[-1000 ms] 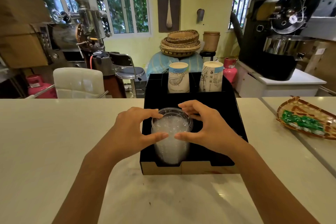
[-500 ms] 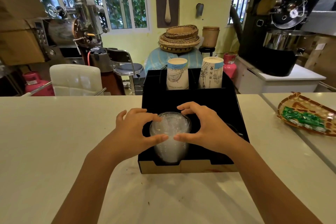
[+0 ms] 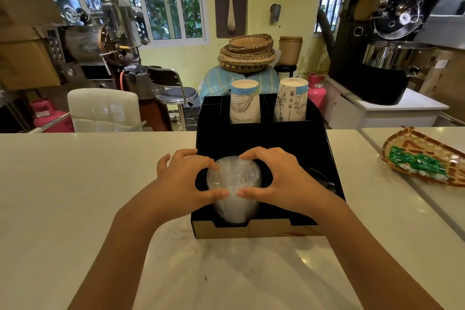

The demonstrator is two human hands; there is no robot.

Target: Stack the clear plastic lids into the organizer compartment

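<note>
Left hand (image 3: 183,181) and right hand (image 3: 281,181) both clasp the lids (image 3: 234,184), seated in the organizer's (image 3: 261,143) front-left compartment; bare counter (image 3: 88,184) lies left of the organizer.

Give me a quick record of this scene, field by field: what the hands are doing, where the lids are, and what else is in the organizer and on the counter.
left hand: wrapped around the left side of the lid stack
right hand: wrapped around the right side of the lid stack
clear lids: one stack, standing in the front left compartment
organizer: black, on the white counter
paper cups: two stacks upright in the back compartments
basket: on the right, holding green packets
</note>
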